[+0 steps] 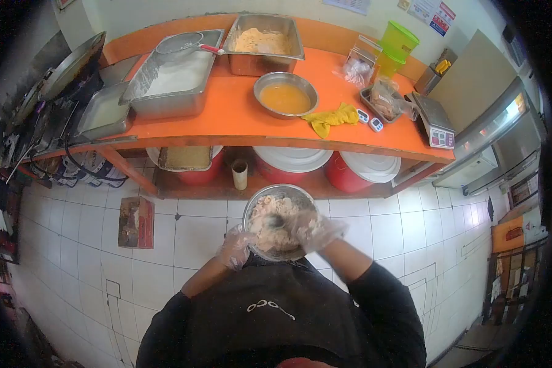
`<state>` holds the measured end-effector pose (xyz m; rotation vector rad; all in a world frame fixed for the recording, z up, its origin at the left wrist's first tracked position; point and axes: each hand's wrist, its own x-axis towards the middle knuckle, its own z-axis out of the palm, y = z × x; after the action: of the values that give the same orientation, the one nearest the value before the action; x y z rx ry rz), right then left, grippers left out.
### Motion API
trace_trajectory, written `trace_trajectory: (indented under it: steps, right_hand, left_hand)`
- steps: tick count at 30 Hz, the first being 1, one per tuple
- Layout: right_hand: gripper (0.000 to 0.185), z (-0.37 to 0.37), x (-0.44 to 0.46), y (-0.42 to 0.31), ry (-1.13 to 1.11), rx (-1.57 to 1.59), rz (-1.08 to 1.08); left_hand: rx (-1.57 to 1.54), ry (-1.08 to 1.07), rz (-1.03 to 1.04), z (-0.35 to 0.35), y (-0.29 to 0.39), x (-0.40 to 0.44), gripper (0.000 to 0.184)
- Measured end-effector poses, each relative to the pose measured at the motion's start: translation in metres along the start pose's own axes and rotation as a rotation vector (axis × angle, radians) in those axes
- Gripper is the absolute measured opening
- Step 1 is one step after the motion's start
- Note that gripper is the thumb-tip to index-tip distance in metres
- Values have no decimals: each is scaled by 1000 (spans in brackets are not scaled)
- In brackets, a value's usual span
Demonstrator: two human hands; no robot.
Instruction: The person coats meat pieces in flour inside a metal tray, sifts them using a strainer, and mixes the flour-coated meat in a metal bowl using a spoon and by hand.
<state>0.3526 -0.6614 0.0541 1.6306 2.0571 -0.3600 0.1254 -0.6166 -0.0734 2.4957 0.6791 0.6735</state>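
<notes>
A round metal bowl (248,214) is held in front of my apron, above the floor. Inside it lies a pale, lumpy floury mixture (267,211), with a greyish patch near the middle. My left hand (234,246), in a clear plastic glove, grips the bowl's left side. Over the right part of the bowl is my right hand (313,230), also gloved and dusted with flour. Motion smears its fingers, so whether they hold any of the mixture cannot be made out.
On the orange counter (227,119) stand a flour pan (172,101) with a sieve (179,44), a crumb-filled pan (264,64), a bowl of orange liquid (285,113), a yellow cloth (332,119) and a scale (435,122). Lidded red buckets (356,175) sit underneath. A box (136,222) lies on the floor.
</notes>
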Motion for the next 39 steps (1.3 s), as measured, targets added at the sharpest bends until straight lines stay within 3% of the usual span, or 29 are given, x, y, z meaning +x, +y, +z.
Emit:
trace_trajectory:
  steps: [2,4,5,6,7,8,11,13,14,16,18,20,21,23,25,27,30,33,39]
  right_hand:
    - [22,-16,-1,19,-85,-33,-32]
    - [23,-42,-12,18,9,82,22]
    - [24,-49,-15,17,51,136,47]
    - [25,1,8,12,310,289,7]
    - [26,51,32,8,565,416,-69]
    - [27,95,63,-7,610,612,22]
    - [25,35,42,8,270,233,18]
    - [23,13,30,22,240,130,-25]
    - [15,-35,4,15,155,181,-12]
    - [11,-57,-15,3,271,366,46]
    - [9,-51,-22,-10,334,342,22]
    - [7,-32,-29,-29,365,106,-80]
    - [7,-25,-33,-32,331,214,-75]
    - [9,-12,-38,-27,256,424,-72]
    - [12,-3,-34,-23,445,293,-65]
    - [14,-4,-15,-26,489,305,-113]
    - [17,-8,30,-49,328,534,-248]
    - [22,-7,84,-73,152,739,-369]
    - [16,-56,144,-91,128,658,-416]
  left_hand:
    - [-293,19,-122,24,-16,-16,19]
    - [-274,21,-106,8,-9,-8,18]
    - [-115,13,-35,-5,0,-6,17]
    - [41,2,32,-15,9,-3,17]
    - [-21,-14,11,-15,10,-4,17]
    - [-79,-30,-7,-15,10,-4,18]
    - [-143,55,-43,-29,27,2,20]
    - [-215,74,-114,-31,30,0,20]
    - [-279,46,-170,-25,24,-2,17]
    - [-363,17,-260,-23,22,-1,17]
    - [-327,5,-291,-27,22,-2,18]
    - [-148,-12,-239,-27,10,-8,19]
    - [-21,-23,-193,-27,4,-11,19]
    - [-382,213,-316,-31,10,-12,21]
    - [-389,301,-397,-38,8,-15,22]
    - [-44,220,-446,-47,0,-22,20]
    - [3,275,-506,-39,-31,-42,20]
    - [104,219,-617,-77,-25,-47,17]
    - [41,454,-681,-108,-61,-86,21]
